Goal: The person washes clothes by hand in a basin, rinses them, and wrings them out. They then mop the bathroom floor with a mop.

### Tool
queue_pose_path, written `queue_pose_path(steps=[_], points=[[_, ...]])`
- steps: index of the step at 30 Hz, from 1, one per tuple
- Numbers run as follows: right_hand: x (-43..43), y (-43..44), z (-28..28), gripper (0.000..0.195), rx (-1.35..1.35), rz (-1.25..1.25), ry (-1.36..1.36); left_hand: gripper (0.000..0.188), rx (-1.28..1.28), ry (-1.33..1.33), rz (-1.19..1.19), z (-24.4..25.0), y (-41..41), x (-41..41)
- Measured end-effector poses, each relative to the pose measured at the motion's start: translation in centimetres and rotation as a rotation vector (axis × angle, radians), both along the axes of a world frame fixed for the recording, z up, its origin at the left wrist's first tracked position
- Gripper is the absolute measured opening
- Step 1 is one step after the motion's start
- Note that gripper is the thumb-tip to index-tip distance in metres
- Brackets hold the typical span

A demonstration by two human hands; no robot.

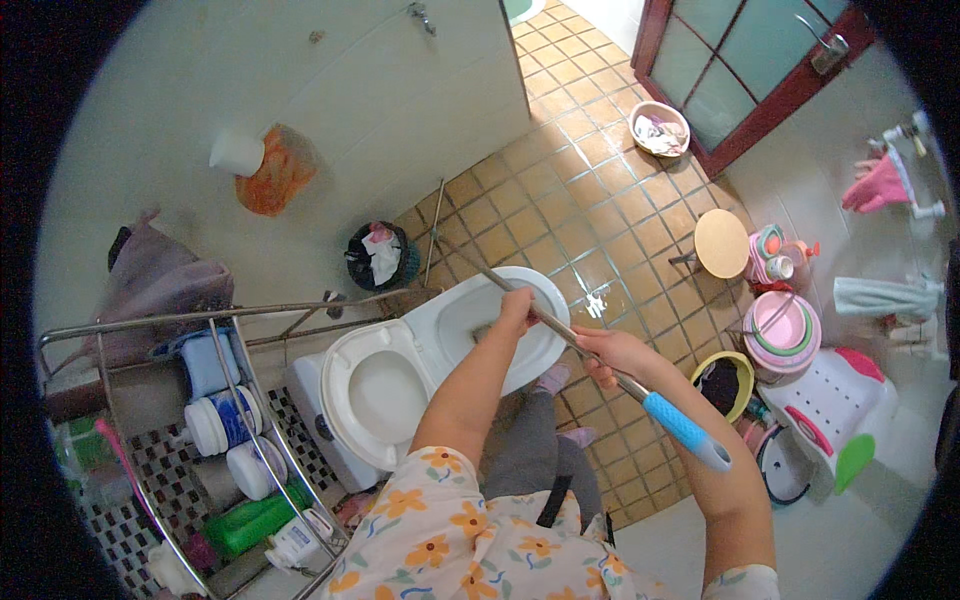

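Observation:
Both my hands grip the metal pole of a long floor squeegee [555, 324]. My left hand [517, 311] is closed around the shaft above the toilet bowl. My right hand [613, 354] holds the shaft farther up, just below its blue grip [682, 427]. The pole slants across the bowl, and its thin crossbar [434, 232] is at the tiled floor near the wall, beside a black bin. Below my left hand is the white toilet [556, 289], its seat [337, 375] raised against the tank. Wet tiles [592, 296] shine just past the bowl.
A metal rack [240, 375] with bottles stands left of the toilet. The black bin [411, 266] holds waste. On the right are a round stool [721, 244], pink basins [757, 352] and a white plastic seat [832, 390]. A laundry basin [637, 142] sits by the open door [679, 112].

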State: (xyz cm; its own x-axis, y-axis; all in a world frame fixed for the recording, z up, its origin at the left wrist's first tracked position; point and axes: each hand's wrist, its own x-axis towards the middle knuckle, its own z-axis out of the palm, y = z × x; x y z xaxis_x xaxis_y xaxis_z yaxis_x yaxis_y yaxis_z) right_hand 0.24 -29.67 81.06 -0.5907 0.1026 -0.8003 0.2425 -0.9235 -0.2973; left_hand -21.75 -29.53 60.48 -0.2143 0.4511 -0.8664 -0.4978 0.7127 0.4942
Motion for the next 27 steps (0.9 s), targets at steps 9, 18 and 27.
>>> queue_pose_path(steps=[9, 18, 27], points=[[0.7, 3.2, 0.6, 0.05, 0.117, 0.142, -0.191, 0.017, -0.116, -0.021, -0.084, -5.0, 1.9, 2.6], [12.8, -4.8, 3.4, 0.054, -0.047, -0.23, -0.268, 0.025, 0.012, 0.033, -0.582, -11.4, -2.0, 18.6], [17.8, -28.3, 10.8, 0.048, -0.436, -0.859, -0.304, 0.037, -0.254, -0.092, -1.091, 5.8, -18.2, 27.8]])
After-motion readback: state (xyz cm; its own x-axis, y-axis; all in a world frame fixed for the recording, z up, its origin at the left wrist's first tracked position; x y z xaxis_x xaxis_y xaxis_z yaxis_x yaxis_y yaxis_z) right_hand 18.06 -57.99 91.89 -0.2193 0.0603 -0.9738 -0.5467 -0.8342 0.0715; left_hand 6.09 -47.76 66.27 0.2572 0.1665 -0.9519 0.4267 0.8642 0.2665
